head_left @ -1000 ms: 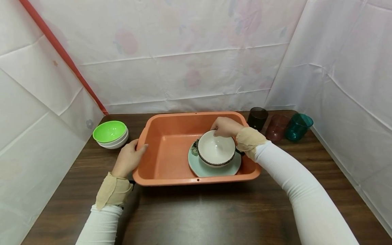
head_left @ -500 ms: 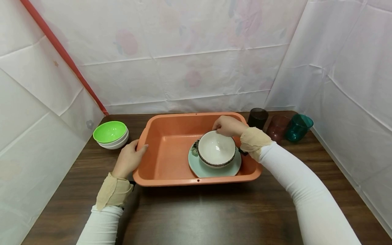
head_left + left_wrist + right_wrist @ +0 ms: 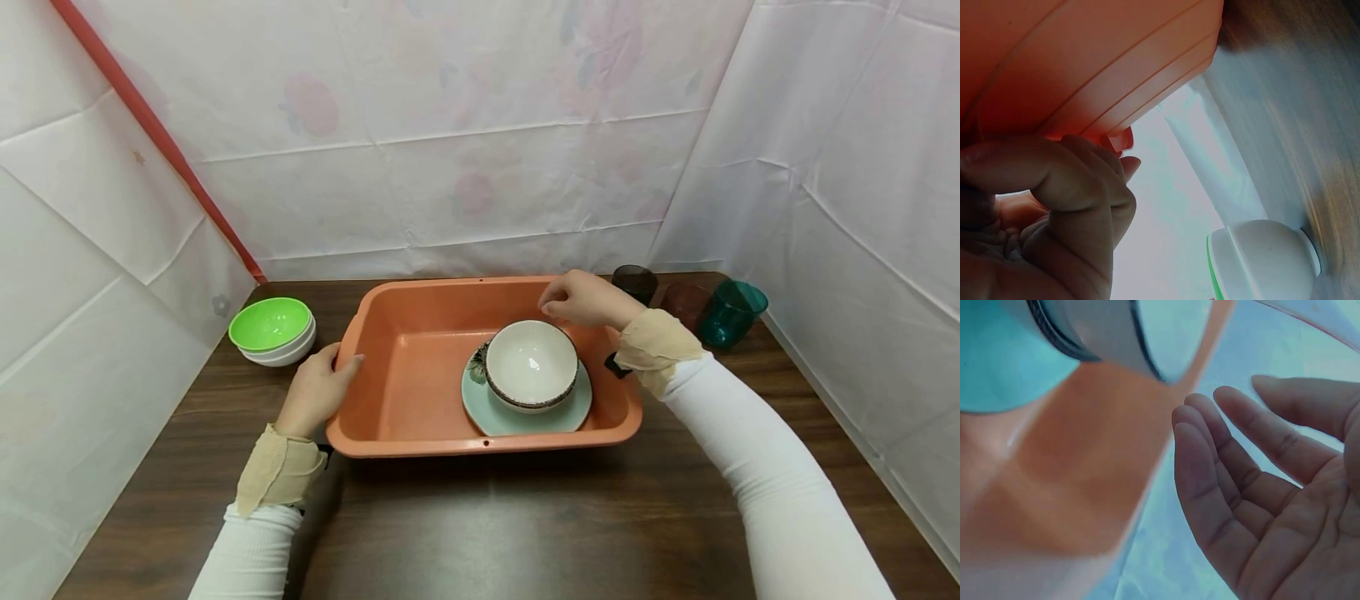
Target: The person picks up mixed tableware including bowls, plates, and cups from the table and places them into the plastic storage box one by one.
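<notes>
Hands work apart here: the left hand (image 3: 318, 385) grips the side wall of the orange basin (image 3: 420, 367), thumb over the rim and fingers curled on the outside, presumably to keep it from sliding on the table (image 3: 480, 525). The right hand (image 3: 588, 298) holds nothing; it hangs above the basin's far right part, fingers loosely bent and thumb clear of them.

Just below the right hand, nearer the person, a white bowl (image 3: 531, 358) with a dark rim sits upright on a pale green plate (image 3: 480, 404) inside the basin. The plate's breadth likely gives the bowl a steady seat, and stacking them leaves the basin floor beside the left hand bare. Whether the plate lies quite flat, I cannot tell.

Just beyond the left hand, a green bowl (image 3: 270, 323) nests in white bowlware (image 3: 281, 354), probably to save room. Past the right wrist stand a dark cup (image 3: 634, 283), a reddish cup (image 3: 684, 304) and a teal cup (image 3: 729, 312), grouped outside the basin, perhaps so they stay out of the way.
</notes>
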A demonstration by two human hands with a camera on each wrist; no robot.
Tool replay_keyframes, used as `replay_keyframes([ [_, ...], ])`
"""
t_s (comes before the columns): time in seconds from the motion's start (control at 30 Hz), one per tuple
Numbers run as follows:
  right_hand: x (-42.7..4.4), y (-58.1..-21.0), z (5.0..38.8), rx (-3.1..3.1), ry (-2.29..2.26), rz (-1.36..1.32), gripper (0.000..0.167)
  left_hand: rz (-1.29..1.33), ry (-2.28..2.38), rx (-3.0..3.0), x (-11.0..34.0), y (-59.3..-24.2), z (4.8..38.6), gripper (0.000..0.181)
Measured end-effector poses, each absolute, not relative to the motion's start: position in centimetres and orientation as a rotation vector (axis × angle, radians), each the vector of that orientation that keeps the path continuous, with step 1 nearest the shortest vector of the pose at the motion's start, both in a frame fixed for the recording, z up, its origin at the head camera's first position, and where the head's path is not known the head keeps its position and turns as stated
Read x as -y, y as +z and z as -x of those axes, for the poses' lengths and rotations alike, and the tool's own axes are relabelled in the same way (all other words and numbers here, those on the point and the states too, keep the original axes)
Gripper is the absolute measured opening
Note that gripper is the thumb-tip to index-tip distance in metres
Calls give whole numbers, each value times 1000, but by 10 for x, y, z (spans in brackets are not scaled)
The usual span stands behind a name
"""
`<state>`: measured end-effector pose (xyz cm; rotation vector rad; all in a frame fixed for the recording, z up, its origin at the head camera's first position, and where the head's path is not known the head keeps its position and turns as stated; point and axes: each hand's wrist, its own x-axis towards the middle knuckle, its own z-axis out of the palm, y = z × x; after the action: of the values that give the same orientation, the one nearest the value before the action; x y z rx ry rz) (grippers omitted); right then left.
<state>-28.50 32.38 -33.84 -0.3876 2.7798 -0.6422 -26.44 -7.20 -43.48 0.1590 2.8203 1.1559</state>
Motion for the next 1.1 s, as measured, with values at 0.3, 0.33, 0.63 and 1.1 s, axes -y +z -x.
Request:
replay_keyframes([
  [0.3,-363,-336,268,-2859,-740,276,37,-158,1150,-2828,73,-436,264,55],
  [0.33,-366,-338,265,-2877,-743,263,39,-158,1150,-2829,73,-436,264,55],
  [0.63,-385,-364,241,-3060,-790,132,45,-159,1163,-2823,72,-435,264,56],
  [1.1,-387,-391,229,-3060,-923,-33,49,-163,1158,-2825,72,-434,264,56],
])
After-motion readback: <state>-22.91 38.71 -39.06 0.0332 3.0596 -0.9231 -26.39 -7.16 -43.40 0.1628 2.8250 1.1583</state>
